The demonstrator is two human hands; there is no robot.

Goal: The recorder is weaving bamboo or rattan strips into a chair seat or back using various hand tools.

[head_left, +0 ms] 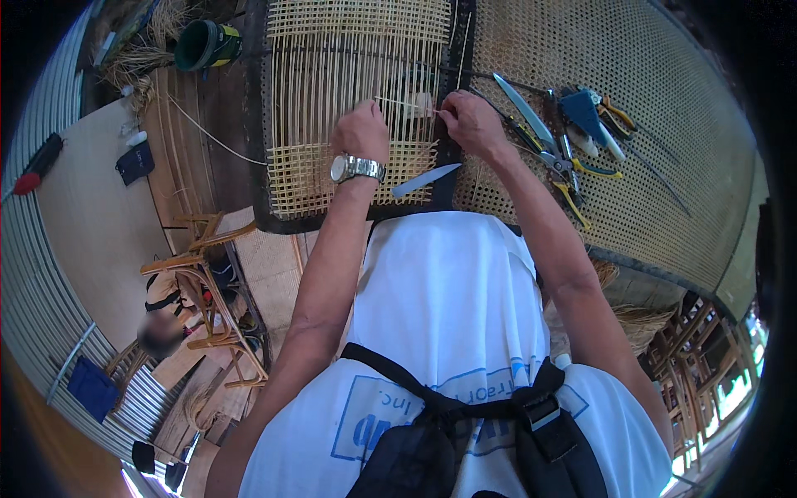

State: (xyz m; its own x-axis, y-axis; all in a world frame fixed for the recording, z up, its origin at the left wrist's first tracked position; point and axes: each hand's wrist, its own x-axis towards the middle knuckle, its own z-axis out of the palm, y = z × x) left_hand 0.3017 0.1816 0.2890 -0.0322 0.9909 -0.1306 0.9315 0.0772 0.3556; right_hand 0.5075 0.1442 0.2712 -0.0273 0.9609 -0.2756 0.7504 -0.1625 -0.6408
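Note:
In front of me lies a half-woven cane panel (332,70) in a dark frame, with long lengthwise strands and woven bands at its far and near ends. My left hand (363,131), a metal-banded watch on its wrist, is closed over the strands. A thin pale cane strip (407,103) runs from its fingers across to my right hand (473,123), which pinches the other end by the frame's dark right bar. My left fingertips are partly hidden. Near my hands, a pale blade-shaped piece (426,179) rests on the near woven band.
On the finished cane mesh (531,41) to the right lie a long knife (525,109), pliers (616,112), yellow-handled cutters (573,166) and a blue piece (584,114). A green bucket (199,46) stands far left. Another person (166,311) is beside a wooden chair frame (207,290).

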